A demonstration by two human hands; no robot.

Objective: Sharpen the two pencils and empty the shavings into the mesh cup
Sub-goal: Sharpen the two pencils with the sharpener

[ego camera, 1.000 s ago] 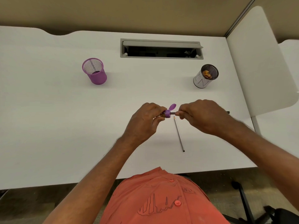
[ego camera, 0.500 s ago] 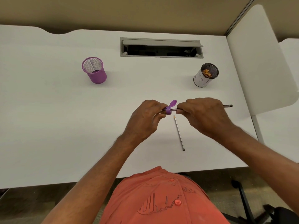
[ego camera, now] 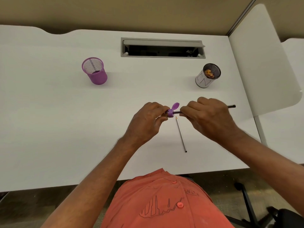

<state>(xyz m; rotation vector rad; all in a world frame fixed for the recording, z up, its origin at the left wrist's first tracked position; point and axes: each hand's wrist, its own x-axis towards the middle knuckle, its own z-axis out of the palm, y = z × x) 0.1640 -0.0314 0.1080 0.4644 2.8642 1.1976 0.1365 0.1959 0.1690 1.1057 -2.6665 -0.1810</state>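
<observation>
1. The left hand (ego camera: 144, 124) grips a small purple sharpener (ego camera: 171, 112) with curled fingers, above the white table (ego camera: 49, 120). The sharpener's lid stands open, flipped up.
2. The right hand (ego camera: 209, 117) holds a dark pencil (ego camera: 231, 106) with curled fingers. The pencil lies almost level; its tip is in the sharpener and its far end sticks out to the right of the hand.
3. A second pencil (ego camera: 181, 134) lies on the table just below the hands, its sharp tip pointing away from the person.
4. A purple mesh cup (ego camera: 96, 73) stands upright at the far left.
5. A white cup (ego camera: 206, 77) with orange shavings inside stands at the far right.
</observation>
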